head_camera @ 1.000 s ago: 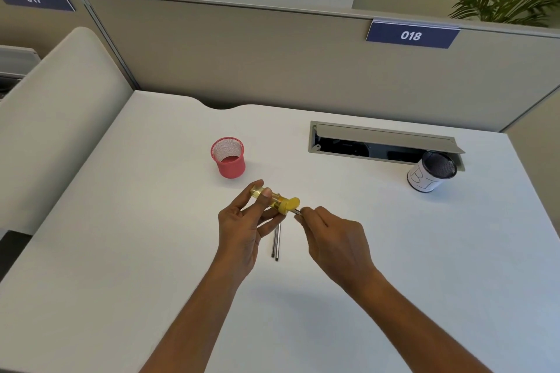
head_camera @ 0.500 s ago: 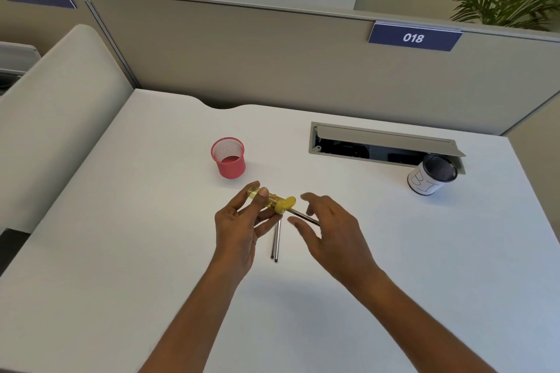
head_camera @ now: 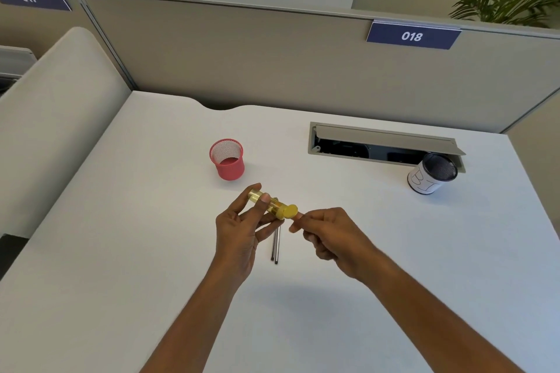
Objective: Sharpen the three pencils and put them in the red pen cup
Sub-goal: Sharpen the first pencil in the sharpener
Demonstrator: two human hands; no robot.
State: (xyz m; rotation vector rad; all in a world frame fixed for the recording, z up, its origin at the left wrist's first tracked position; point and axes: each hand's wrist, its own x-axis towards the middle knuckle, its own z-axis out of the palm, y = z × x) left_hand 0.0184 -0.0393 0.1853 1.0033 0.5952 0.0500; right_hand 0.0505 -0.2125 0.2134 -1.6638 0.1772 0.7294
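Left hand [head_camera: 239,230] holds sharpener [head_camera: 272,206] slanting, cap toward right hand [head_camera: 331,235].

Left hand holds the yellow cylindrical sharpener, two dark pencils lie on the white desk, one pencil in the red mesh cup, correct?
No: the head view shows the red mesh cup empty. The left hand holds the yellow cylindrical sharpener, and two dark pencils lie on the white desk.

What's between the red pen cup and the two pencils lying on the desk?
In the head view, the yellow sharpener sits between them, gripped by the left hand.
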